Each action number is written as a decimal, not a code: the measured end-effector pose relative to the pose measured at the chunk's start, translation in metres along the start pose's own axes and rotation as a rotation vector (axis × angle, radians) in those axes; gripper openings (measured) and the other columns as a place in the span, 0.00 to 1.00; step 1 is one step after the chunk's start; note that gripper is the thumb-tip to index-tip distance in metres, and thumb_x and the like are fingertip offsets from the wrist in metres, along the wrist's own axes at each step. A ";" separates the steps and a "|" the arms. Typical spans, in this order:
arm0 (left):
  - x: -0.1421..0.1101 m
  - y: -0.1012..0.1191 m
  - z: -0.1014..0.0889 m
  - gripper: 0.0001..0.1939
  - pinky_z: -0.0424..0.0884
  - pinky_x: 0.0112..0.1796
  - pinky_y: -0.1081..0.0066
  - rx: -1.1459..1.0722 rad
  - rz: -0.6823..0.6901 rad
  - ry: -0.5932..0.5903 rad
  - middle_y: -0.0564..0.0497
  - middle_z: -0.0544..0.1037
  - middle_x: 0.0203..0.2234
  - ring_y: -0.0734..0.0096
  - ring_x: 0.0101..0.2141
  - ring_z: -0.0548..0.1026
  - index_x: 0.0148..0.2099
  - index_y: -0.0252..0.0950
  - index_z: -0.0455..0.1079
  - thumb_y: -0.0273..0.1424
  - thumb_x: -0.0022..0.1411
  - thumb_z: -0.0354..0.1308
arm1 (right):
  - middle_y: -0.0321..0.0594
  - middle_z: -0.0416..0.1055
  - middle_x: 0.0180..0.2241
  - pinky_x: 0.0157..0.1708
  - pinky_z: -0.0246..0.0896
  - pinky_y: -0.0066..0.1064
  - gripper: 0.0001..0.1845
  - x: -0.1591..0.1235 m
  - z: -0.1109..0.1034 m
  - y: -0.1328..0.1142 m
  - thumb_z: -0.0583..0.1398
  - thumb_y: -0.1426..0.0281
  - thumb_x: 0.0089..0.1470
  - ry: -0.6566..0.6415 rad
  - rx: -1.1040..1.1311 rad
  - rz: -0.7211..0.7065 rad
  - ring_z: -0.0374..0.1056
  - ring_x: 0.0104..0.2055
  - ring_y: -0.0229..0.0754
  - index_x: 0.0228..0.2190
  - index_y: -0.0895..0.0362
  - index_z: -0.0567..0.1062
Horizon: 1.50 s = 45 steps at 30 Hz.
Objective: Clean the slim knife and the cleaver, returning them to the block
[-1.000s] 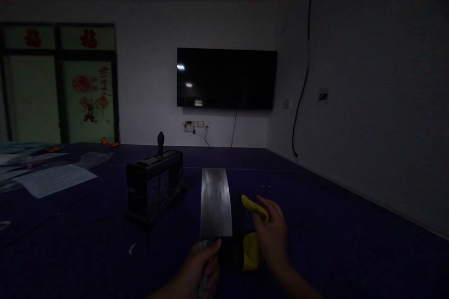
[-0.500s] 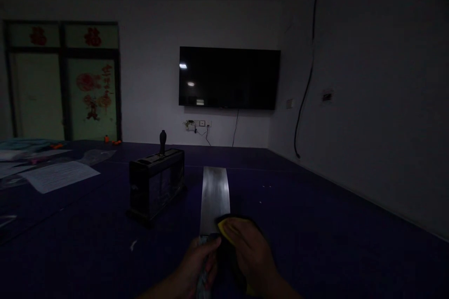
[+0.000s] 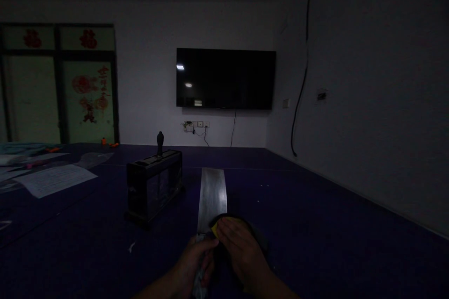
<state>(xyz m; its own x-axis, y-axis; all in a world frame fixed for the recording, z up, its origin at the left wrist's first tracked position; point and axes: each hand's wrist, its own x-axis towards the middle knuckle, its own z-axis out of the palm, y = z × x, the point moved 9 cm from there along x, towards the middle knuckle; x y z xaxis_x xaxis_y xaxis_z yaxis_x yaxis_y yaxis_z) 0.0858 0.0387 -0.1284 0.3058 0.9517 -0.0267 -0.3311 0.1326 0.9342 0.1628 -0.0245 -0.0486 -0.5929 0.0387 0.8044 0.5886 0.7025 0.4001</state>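
Note:
A broad-bladed kitchen knife (image 3: 213, 194) points away from me, its shiny metal blade raised over the dark blue table. My left hand (image 3: 194, 259) is wrapped round its handle (image 3: 199, 282), which looks covered in something pale and crinkled. Against the lower right part of the blade, my right hand (image 3: 242, 250) presses a yellow and dark cloth (image 3: 214, 230). Most of the cloth is hidden under the fingers or lost in shadow. Left of the blade stands a black knife block (image 3: 154, 184) with clear-looking sides and one black-handled tool (image 3: 160, 142) upright in it.
The blue table (image 3: 315, 243) stretches to the walls. Printed paper (image 3: 56, 180), a clear plastic bag (image 3: 94, 159) and a teal cloth (image 3: 26, 148) lie at the left. Small orange items (image 3: 104, 142) sit at the far edge. A television (image 3: 226, 78) hangs on the wall. The room is dim.
My right hand and the cloth have shifted slightly left, further onto the blade near the handle. My left hand keeps its hold on the knife. The view has turned a little to the right.

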 end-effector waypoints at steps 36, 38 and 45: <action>0.003 -0.007 -0.005 0.19 0.43 0.07 0.79 -0.031 -0.043 -0.017 0.58 0.53 0.02 0.81 0.04 0.51 0.09 0.37 0.52 0.40 0.40 0.56 | 0.47 0.77 0.37 0.43 0.70 0.32 0.18 0.014 -0.024 -0.008 0.45 0.77 0.61 0.101 0.079 -0.068 0.72 0.43 0.41 0.39 0.65 0.74; 0.003 -0.007 -0.004 0.19 0.43 0.07 0.79 -0.041 -0.044 -0.034 0.59 0.52 0.02 0.81 0.04 0.51 0.10 0.37 0.52 0.39 0.40 0.56 | 0.48 0.77 0.38 0.43 0.71 0.32 0.19 0.014 -0.022 -0.005 0.45 0.78 0.61 0.102 0.056 -0.051 0.72 0.43 0.41 0.40 0.65 0.74; 0.000 -0.006 0.000 0.15 0.44 0.07 0.81 -0.074 -0.025 -0.062 0.61 0.54 0.04 0.82 0.05 0.51 0.16 0.37 0.54 0.37 0.41 0.57 | 0.47 0.75 0.41 0.44 0.70 0.36 0.22 0.005 -0.015 0.010 0.45 0.84 0.55 0.115 -0.020 0.091 0.70 0.46 0.42 0.44 0.63 0.72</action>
<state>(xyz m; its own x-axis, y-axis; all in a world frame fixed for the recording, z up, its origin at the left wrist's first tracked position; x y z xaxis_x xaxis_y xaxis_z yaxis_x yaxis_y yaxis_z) 0.0875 0.0381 -0.1341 0.3688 0.9291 -0.0258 -0.3867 0.1786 0.9047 0.1740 -0.0277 -0.0343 -0.4706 0.0193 0.8821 0.6487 0.6852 0.3311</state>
